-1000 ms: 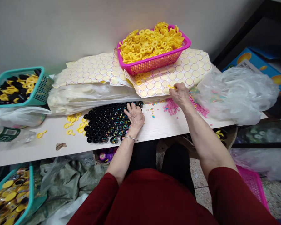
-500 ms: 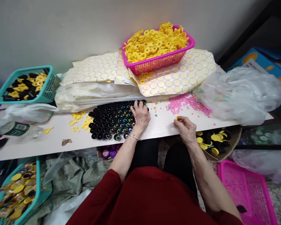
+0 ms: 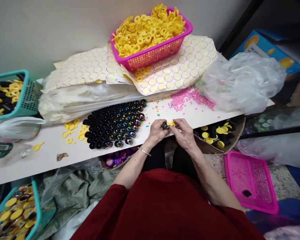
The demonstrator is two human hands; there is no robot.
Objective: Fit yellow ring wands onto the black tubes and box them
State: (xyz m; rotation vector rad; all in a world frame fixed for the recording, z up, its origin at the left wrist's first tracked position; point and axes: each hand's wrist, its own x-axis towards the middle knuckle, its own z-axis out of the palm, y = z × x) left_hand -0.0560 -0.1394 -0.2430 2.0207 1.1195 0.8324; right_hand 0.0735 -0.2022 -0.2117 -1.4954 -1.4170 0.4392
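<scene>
No writing is showing clearly enough to read; the label on the green can (image 3: 0,149) at the left edge is blurred. A long white tabletop (image 3: 52,156) is standing against a pale wall, carrying a pink mesh basket of yellow plastic rings (image 3: 150,35), sheets of round stickers (image 3: 175,71) and a block of small black cups (image 3: 115,123). The left hand (image 3: 158,131) is pinching one small black cup (image 3: 166,125) at the table's near edge, having left the block; the right hand (image 3: 183,133), earlier apart, is now pressing a yellow plastic cap (image 3: 171,123) against it.
</scene>
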